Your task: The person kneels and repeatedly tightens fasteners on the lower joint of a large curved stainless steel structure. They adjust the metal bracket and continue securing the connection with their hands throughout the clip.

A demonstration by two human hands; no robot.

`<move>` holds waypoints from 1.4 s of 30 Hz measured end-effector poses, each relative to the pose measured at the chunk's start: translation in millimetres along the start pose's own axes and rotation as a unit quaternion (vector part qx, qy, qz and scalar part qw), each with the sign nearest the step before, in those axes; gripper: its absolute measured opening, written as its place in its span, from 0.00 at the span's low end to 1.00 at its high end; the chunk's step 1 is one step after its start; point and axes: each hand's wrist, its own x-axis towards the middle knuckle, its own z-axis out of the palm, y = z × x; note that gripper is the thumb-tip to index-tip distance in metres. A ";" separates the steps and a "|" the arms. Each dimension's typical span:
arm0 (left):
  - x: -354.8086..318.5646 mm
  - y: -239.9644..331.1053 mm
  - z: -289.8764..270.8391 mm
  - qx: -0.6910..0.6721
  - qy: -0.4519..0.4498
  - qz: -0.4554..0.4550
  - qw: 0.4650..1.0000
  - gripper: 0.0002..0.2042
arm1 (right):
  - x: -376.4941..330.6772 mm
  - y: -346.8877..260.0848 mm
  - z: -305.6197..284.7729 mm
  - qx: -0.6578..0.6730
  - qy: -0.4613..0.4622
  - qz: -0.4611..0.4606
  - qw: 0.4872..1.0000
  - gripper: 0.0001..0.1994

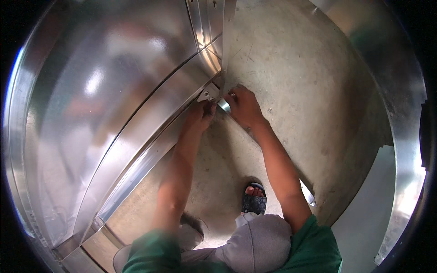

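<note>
Both my hands meet at the lower corner of a large shiny stainless steel panel [136, 86]. A small metal bracket [206, 94] with a round fastener sits at that corner. My left hand [200, 114] is closed in a pinch just below the bracket; what its fingertips hold is hidden. Across from it, my right hand [244, 107] is curled at the upper end of a long, narrow metal bar [224, 105]. This bar slants down to the right, passing behind my right forearm, and its bright far end shows beyond it. The fingertips of the two hands are close together.
Folded steel rails [136, 170] run along the panel's lower edge. A curved-looking metal sheet [400, 182] and a pale flat sheet [366, 214] stand at the right. Below are the concrete floor [309, 73], my sandalled foot [255, 198] and my grey-clad knee [259, 241].
</note>
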 end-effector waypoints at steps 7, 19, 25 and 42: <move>33.3 8.6 -17.6 0.110 -0.064 0.019 0.992 0.08 | -2.7 -1.8 1.7 0.033 0.007 0.142 0.989 0.13; -1.5 3.7 -14.4 0.339 0.038 0.192 0.920 0.10 | -84.2 -15.0 27.5 0.045 -0.019 0.085 0.995 0.14; 5.7 2.2 -13.5 0.611 0.101 0.388 0.683 0.11 | -94.3 6.3 118.9 0.066 -0.065 0.154 0.984 0.15; 30.2 -12.3 -44.9 0.552 0.077 0.425 0.713 0.10 | -88.9 21.5 154.1 0.051 -0.120 0.173 0.976 0.25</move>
